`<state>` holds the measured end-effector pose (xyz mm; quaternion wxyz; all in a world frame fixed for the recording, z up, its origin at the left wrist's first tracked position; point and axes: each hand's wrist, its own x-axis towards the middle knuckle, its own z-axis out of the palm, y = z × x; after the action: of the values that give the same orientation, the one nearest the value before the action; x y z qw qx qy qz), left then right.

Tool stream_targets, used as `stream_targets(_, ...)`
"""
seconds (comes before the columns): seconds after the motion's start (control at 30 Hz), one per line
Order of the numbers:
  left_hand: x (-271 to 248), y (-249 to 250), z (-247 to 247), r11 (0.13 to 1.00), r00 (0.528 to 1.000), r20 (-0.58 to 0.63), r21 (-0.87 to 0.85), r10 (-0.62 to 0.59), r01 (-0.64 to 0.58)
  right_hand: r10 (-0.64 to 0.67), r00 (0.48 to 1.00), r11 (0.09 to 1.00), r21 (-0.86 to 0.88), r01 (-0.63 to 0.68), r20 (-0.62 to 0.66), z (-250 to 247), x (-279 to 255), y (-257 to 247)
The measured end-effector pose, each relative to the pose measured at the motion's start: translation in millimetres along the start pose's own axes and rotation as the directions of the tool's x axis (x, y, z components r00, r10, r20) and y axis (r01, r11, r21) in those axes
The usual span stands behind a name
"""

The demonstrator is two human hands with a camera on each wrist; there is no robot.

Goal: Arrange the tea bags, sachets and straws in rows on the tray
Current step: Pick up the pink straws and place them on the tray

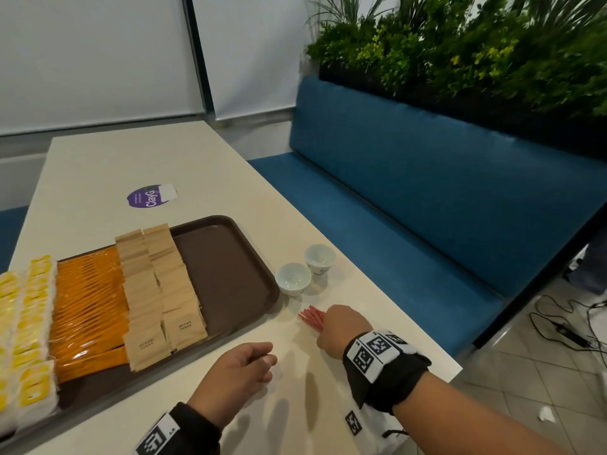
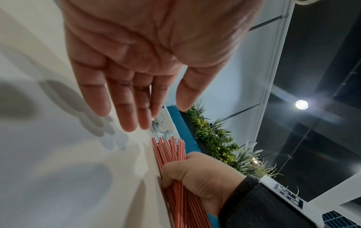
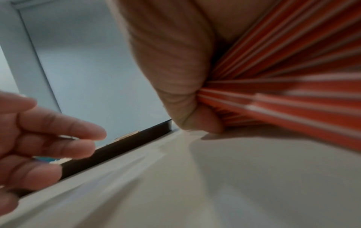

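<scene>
A brown tray (image 1: 230, 277) lies on the cream table with yellow tea bags (image 1: 29, 326) in rows at its left. Beside them lie orange sachets (image 1: 88, 310) and two rows of brown sugar sachets (image 1: 161, 290). The tray's right part is bare. On the table right of the tray, my right hand (image 1: 341, 330) grips a bundle of red straws (image 1: 312, 318) (image 2: 175, 169) (image 3: 283, 86). My left hand (image 1: 243, 369) hovers above the table just left of it, fingers straight and relaxed (image 2: 126, 108), holding nothing.
Two small white cups (image 1: 292, 279) (image 1: 319, 257) stand just beyond the straws, near the tray's right rim. A purple sticker (image 1: 147, 195) is on the table farther back. A blue bench (image 1: 427, 198) runs along the table's right edge, with plants behind it.
</scene>
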<state>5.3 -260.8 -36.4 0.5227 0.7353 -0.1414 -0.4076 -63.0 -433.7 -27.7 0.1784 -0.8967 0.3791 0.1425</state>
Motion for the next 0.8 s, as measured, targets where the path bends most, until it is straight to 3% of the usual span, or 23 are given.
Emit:
stream_targets(0.13, -0.9, 0.1, -8.0, 1.000, 1.000, -0.005, 0.013, -0.002, 0.002, -0.002, 1.000, 0.995, 0.097, 0.002, -0.001, -7.0, 0.4, 3.3)
stream_targets(0.2, -0.8, 0.4, -12.4, 1.000, 1.000, -0.002, 0.016, 0.006, -0.006, 0.012, 0.999, 0.945, 0.326, -0.022, 0.034, -11.8, 1.3, 7.4)
stream_targets(0.3, -3.2, 2.1, -17.5, 1.000, 1.000, -0.005, -0.016, 0.010, -0.010, -0.054, 0.990, 0.766, 0.641, -0.040, 0.127, -18.8, -3.5, 7.7)
stream_targets(0.37, -2.7, 1.7, -20.8, 0.997, 1.000, 0.006, -0.077, -0.002, 0.002, -0.164, 0.981, 0.639, 0.768, 0.025, 0.105, -25.2, -8.9, -0.8)
stream_targets(0.43, -0.5, 0.9, -23.3, 0.978, 0.999, 0.020, -0.204, -0.051, 0.053, -0.234, 0.972, 0.447, 0.892, 0.075, 0.035, -33.5, -16.0, -17.6)
stream_targets(0.53, -0.4, 5.1, -26.1, 0.861, 0.985, 0.084, -0.479, -0.151, 0.173, -0.305, 0.942, 0.257, 0.941, 0.220, -0.137, -44.1, -30.6, -51.5)
stream_targets(0.67, -5.5, 10.9, -31.2, 0.653, 0.959, 0.210, -0.702, -0.192, 0.284, -0.395, 0.869, 0.134, 0.917, 0.375, -0.298, -32.1, -46.4, -90.0)
stream_targets(0.8, -14.4, 15.9, -33.3, 0.500, 0.963, 0.182, -0.826, -0.200, 0.261, -0.436, 0.859, 0.222, 0.894, 0.390, -0.267, 2.7, -49.9, -105.0)
